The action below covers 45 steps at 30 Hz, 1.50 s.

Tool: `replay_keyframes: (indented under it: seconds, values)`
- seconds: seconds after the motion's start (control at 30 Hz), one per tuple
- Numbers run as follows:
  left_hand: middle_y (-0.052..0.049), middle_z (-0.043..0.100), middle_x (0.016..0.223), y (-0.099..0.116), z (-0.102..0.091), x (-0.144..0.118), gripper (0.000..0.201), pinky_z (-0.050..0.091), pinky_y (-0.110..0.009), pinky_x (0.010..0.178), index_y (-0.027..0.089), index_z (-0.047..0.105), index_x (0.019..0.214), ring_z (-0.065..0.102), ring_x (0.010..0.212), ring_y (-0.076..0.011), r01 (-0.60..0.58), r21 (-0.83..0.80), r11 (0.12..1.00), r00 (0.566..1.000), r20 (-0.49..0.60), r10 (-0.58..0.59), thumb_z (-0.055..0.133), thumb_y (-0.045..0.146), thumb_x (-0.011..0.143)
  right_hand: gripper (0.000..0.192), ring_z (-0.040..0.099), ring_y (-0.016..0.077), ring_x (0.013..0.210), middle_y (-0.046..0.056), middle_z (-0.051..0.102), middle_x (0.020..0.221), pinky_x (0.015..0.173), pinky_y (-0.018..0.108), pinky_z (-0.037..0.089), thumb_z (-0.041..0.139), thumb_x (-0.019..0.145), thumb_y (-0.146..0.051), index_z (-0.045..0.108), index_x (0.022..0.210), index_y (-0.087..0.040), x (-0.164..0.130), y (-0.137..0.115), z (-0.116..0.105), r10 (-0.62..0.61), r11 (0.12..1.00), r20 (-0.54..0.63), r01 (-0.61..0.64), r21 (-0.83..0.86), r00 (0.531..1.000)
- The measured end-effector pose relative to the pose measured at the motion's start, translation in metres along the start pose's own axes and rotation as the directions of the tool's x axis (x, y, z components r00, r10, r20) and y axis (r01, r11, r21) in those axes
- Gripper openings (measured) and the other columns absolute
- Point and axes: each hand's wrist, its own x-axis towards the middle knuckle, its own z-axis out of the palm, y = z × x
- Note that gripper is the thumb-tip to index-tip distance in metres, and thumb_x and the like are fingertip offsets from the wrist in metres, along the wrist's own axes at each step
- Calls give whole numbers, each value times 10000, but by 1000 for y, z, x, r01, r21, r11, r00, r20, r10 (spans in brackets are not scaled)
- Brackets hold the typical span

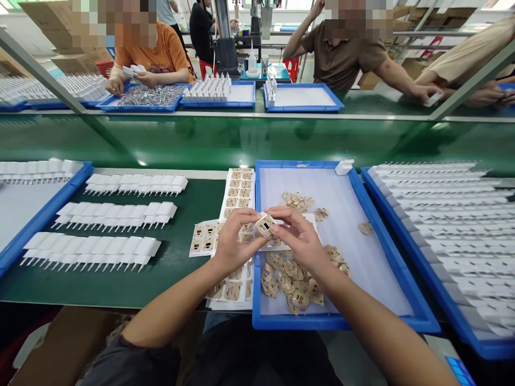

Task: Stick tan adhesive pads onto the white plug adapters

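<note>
White charger plug [264, 225] being pinched by both hands, left hand [233, 241] & right hand [300, 238], over blue tray [333, 321] w/ tan stickers [289, 276] piling; finished rows [116, 214] lying toward counter's left edge, plenty left.

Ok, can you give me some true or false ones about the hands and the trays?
1. Both hands hold one small white plug. True: left hand and right hand pinch it together.
2. The near tray is red. False: it is blue.
3. Tan stickers lie piled in that tray. True.
4. The rows of plugs left of the hands are black. False: they are white.
5. The belt is green. True.
</note>
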Motion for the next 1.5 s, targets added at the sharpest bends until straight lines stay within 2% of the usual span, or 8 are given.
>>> replay_keyframes:
  seconds: [0.47, 0.83, 1.0, 1.13, 1.23, 1.37, 1.43, 1.5]
  values:
    - [-86, 538, 1068, 3, 6, -3, 487, 515, -355, 885, 170, 474, 1129, 556, 1019, -168, -267, 139, 954, 963, 24, 267, 710, 55, 719, 302, 541, -15, 1137, 22, 555, 1158, 919, 84, 499, 626, 783, -385, 541, 934, -137, -2, 10, 10, -8, 980, -73, 23, 198, 997]
    - [-94, 551, 1055, -1, 6, -3, 495, 514, -372, 873, 173, 478, 1116, 568, 1006, -182, -190, 58, 980, 982, 14, 190, 736, 75, 705, 267, 529, 19, 1195, 19, 551, 1222, 969, 116, 481, 603, 788, -346, 578, 971, -153, -1, 8, 2, 49, 977, -7, -46, 210, 999]
    - [-95, 573, 1071, 3, 4, -2, 466, 507, -357, 876, 173, 491, 1128, 571, 1026, -180, -164, 27, 986, 985, 63, 162, 715, 87, 729, 270, 551, 12, 1133, 14, 590, 1146, 1001, 165, 479, 548, 834, -387, 600, 1004, -184, -1, 0, -7, -67, 994, -40, 63, -89, 997]
    - [-86, 595, 1053, 5, 4, -1, 395, 512, -337, 880, 170, 515, 1106, 587, 1023, -169, -27, -10, 1000, 997, 77, 28, 719, 168, 767, 153, 516, 28, 1129, 12, 612, 1075, 1097, 231, 408, 573, 819, -294, 643, 888, -177, -3, -5, -11, -436, 774, 10, 381, -506, 900]
    - [-92, 593, 1068, 2, 3, -2, 380, 532, -311, 868, 170, 542, 1103, 589, 1042, -166, 119, -74, 990, 990, 88, -113, 730, 234, 780, 142, 535, 23, 1076, 23, 615, 1023, 1055, 215, 431, 567, 819, -274, 620, 867, -151, -2, -9, -20, -474, 729, 132, 472, -495, 870]
    - [-104, 574, 1140, -6, 0, -3, 399, 547, -288, 868, 167, 557, 1122, 581, 1087, -167, 274, -168, 947, 959, 127, -255, 734, 273, 780, 345, 558, -12, 838, 30, 618, 926, 796, 129, 459, 512, 847, -452, 582, 944, -128, 10, -11, -54, -208, 896, -105, 146, -420, 973]
    - [-100, 582, 1149, -8, -2, 0, 386, 545, -270, 863, 166, 567, 1123, 584, 1082, -162, 303, -154, 940, 949, 135, -284, 721, 284, 790, 411, 558, -8, 832, 25, 628, 944, 754, 112, 418, 538, 812, -509, 604, 966, -133, 17, -8, -78, -97, 838, -241, -51, -543, 966]
    - [-92, 600, 1149, -8, -6, 6, 384, 535, -247, 853, 170, 579, 1144, 590, 1062, -152, 303, -111, 946, 947, 149, -286, 704, 295, 803, 352, 543, -7, 827, 4, 636, 963, 739, 105, 357, 546, 803, -456, 636, 986, -169, 21, -2, -101, 7, 657, -303, -233, -717, 953]
